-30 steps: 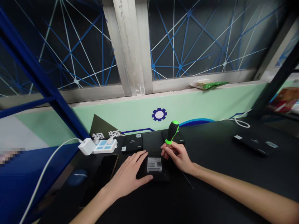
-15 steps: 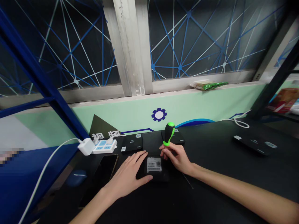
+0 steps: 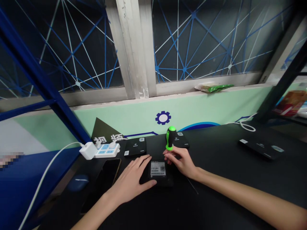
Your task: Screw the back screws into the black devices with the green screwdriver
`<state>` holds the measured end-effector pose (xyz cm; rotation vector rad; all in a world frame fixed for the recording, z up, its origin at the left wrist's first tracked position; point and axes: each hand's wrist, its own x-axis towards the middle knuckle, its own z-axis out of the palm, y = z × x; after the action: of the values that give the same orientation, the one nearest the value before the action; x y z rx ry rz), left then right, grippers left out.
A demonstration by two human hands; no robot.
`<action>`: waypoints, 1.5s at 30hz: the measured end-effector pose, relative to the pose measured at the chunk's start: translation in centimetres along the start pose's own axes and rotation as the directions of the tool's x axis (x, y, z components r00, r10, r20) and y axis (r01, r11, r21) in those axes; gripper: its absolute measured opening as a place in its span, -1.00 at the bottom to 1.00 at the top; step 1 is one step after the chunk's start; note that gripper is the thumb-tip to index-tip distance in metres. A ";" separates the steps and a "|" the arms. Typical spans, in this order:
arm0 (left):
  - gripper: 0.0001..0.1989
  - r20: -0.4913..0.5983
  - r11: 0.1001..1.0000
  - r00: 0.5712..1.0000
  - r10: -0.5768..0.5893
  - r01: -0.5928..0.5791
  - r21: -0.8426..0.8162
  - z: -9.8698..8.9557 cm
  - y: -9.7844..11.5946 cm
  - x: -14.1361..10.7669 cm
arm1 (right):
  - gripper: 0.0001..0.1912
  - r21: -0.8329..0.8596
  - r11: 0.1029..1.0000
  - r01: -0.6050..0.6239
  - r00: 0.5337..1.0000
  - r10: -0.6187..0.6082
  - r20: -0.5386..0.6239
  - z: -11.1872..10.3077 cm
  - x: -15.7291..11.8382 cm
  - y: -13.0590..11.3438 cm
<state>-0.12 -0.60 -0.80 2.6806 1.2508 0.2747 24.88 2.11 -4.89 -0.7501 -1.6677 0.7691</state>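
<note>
A black set-top box (image 3: 158, 169) lies on the black table with its labelled side up. My left hand (image 3: 134, 174) rests around its left side, thumb along the near edge and fingertips by the far left corner, steadying it. Above the box's far right corner, a green and black screwdriver (image 3: 171, 139) stands nearly upright. My right hand (image 3: 181, 161) pinches it just below the handle between thumb and fingers. The tip is hidden behind my fingers, so I cannot tell what it touches.
Other black boxes lie behind on the left (image 3: 135, 147), behind my right hand (image 3: 182, 140) and far right (image 3: 261, 148). A phone (image 3: 110, 172), mouse (image 3: 78, 182) and white power strip (image 3: 107, 150) are at left. A thin rod (image 3: 193, 186) lies near my right wrist.
The screwdriver handle has turned, its green stripe now facing left, and its top has tipped slightly left. My left hand and the box stay put.
</note>
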 end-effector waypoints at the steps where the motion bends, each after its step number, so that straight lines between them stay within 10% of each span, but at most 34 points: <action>1: -0.31 0.004 1.000 1.000 -0.003 0.003 -0.003 0.0 0.0 0.0 | -0.77 0.003 1.000 -0.003 1.000 0.003 0.000 0.0 0.0 0.0; 45: -0.31 0.010 1.000 1.000 0.003 -0.003 -0.019 0.1 -0.1 0.0 | -0.77 -0.113 0.990 0.079 0.996 -0.082 -0.025 -0.2 0.5 -0.8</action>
<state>-0.19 -0.58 -0.92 2.6651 1.2348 0.2716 24.95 2.08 -3.92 -0.7634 -1.7146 0.6094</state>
